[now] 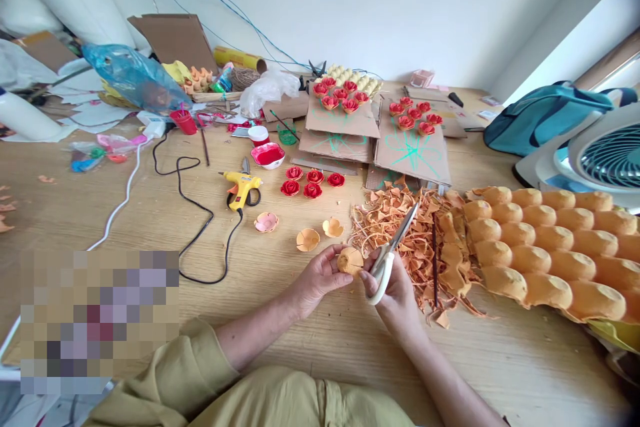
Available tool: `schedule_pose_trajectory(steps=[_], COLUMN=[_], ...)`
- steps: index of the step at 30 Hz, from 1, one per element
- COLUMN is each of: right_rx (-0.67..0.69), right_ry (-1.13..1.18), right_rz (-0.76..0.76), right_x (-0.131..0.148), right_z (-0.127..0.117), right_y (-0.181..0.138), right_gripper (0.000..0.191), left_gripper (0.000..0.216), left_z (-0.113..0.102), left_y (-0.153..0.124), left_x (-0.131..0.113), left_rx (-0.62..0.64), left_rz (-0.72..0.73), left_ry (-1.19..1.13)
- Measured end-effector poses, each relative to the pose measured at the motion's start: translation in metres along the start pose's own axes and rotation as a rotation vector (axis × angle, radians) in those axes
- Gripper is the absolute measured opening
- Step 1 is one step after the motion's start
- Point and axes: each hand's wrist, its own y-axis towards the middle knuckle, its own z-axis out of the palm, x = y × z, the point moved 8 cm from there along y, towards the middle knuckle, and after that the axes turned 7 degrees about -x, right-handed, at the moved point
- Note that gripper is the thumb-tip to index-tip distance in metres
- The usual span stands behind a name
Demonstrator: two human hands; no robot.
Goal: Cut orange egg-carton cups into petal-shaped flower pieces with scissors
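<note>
My left hand [320, 275] pinches a small orange egg-carton cup [350, 259] cut into a flower shape, just above the wooden table [310, 347]. My right hand [395, 287] grips white-handled scissors [393, 247], blades angled up to the right, close to the cup. Two loose orange paper flowers [308, 239] [333, 227] and a pink one [266, 221] lie just beyond my hands. A heap of orange trimmings [400, 227] lies to the right of the scissors.
An orange egg tray [540, 247] lies at the right. Red painted flowers [313, 182] sit mid-table and on cardboard sheets [410, 147]. A yellow glue gun [241, 185] with black cord, a red paint bowl [268, 155], a fan [607, 153] and a teal bag [545, 113] stand around.
</note>
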Motion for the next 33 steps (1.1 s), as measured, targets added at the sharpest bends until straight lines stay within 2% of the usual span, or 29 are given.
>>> schedule_pose_trajectory(steps=[4,6,8,12,17,21,27,33], right_rx=[0.067,0.148,0.269,0.452,0.536,0.513,0.478,0.476], right_ry=[-0.011,0.057,0.165,0.341,0.441,0.387,0.008,-0.161], right_rz=[0.003,0.073,0.171,0.311,0.399,0.335,0.115,0.046], right_x=[0.004,0.001,-0.003,-0.009,-0.010,-0.004,0.000,-0.005], right_z=[0.003,0.008,0.017,0.033,0.044,0.040,0.030,0.031], right_y=[0.000,0.000,-0.003,-0.013,-0.023,-0.018,-0.010,-0.011], right_gripper=[0.028,0.027,0.034,0.048,0.053,0.052,0.044,0.040], left_gripper=[0.050,0.054,0.056,0.054,0.056,0.056,0.050,0.048], left_z=[-0.005,-0.011,-0.016,-0.019,-0.017,-0.014,-0.018,-0.018], left_y=[0.001,0.003,0.005,0.006,0.004,0.001,0.003,0.003], left_x=[-0.012,-0.022,-0.034,-0.052,-0.050,-0.044,-0.044,-0.044], left_rx=[-0.031,-0.079,-0.110,-0.103,-0.084,-0.099,-0.159,-0.137], left_rz=[0.045,0.064,0.103,0.186,0.131,0.069,0.097,0.106], left_ry=[-0.031,-0.055,-0.080,-0.147,-0.179,-0.129,-0.133,-0.151])
